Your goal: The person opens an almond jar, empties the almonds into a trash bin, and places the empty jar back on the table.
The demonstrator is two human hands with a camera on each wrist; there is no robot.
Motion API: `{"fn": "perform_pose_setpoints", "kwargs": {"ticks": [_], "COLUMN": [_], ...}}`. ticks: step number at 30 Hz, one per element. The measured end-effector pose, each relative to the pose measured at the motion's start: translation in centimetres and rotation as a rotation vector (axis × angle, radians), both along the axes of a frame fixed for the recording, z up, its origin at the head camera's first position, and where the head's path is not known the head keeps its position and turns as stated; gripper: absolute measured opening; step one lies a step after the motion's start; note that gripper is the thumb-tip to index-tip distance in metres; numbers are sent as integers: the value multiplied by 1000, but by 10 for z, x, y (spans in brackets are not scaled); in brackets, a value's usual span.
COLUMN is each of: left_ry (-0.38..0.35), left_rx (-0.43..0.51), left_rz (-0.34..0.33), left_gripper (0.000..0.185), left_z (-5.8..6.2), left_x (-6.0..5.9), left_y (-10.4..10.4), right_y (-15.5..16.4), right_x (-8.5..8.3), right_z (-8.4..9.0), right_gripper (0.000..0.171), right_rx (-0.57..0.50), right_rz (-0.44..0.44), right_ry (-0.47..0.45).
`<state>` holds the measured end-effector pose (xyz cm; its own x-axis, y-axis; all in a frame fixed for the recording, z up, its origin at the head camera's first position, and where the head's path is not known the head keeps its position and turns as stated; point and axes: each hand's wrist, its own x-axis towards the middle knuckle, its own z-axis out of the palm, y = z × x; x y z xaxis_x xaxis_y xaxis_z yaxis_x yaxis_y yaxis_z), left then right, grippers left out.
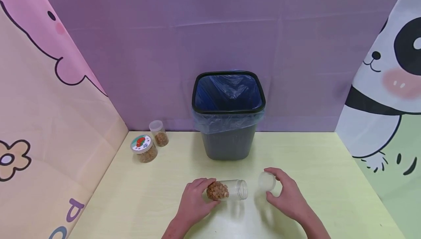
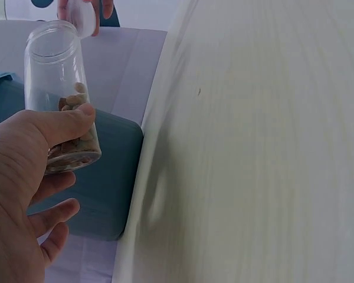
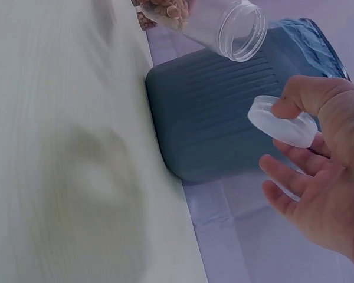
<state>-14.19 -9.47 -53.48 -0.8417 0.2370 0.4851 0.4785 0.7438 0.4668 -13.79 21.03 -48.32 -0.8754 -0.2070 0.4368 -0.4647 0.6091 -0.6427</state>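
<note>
My left hand (image 1: 197, 199) grips the base of a clear plastic jar (image 1: 235, 189) between thumb and fingers. The jar is tipped on its side above the table, its uncapped threaded mouth facing right. Brown nut-like pieces (image 1: 217, 190) gather toward its base; the left wrist view shows them behind my thumb (image 2: 76, 121). To the right, my right hand (image 1: 289, 197) pinches a round translucent white lid (image 1: 266, 181) at its rim, apart from the jar's mouth. In the right wrist view the lid (image 3: 283, 122) hangs between thumb and fingers.
A grey bin (image 1: 229, 142) with a blue liner and black rim stands at the back middle. At the back left are a short jar (image 1: 147, 154) with a printed lid and a slim lidded jar (image 1: 161, 139), both holding brown pieces. Printed cloth walls enclose the pale table (image 1: 329, 177).
</note>
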Motion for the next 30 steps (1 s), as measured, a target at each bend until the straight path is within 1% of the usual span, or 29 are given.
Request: {"fn": "perform_pose_setpoints", "kwargs": {"ticks": [2, 5, 9, 14, 17, 20, 22, 24, 30], "left_ry": [4, 12, 27, 17, 10, 6, 5, 1, -18], "left_rx": [0, 0, 4, 26, 28, 29, 35, 35, 30], "left_rz": [0, 2, -4, -17, -15, -15, -18, -19, -21], "left_gripper": [61, 62, 62, 61, 61, 61, 62, 62, 61], "left_z": [0, 1, 1, 2, 3, 4, 5, 6, 10], "left_x": [0, -1, -2, -2, -1, 0, 0, -1, -1], "left_y": [0, 0, 1, 1, 1, 0, 0, 0, 0], "right_y": [2, 5, 9, 16, 22, 28, 33, 38, 57], "right_x": [0, -1, -3, -7, -11, -16, -20, -23, -37], "right_z": [0, 0, 0, -4, -7, -8, -8, -7, -5], "right_gripper": [61, 64, 65, 63, 61, 58, 56, 54, 53], "right_rx": [-27, -51, -47, -47, -42, -23, -12, -3, 24], "right_rz": [-18, -33, -58, -49, -50, -91, -131, -162, -213], "right_ry": [-24, -34, -29, -38, -20, -1, -9, -30, -91]}}
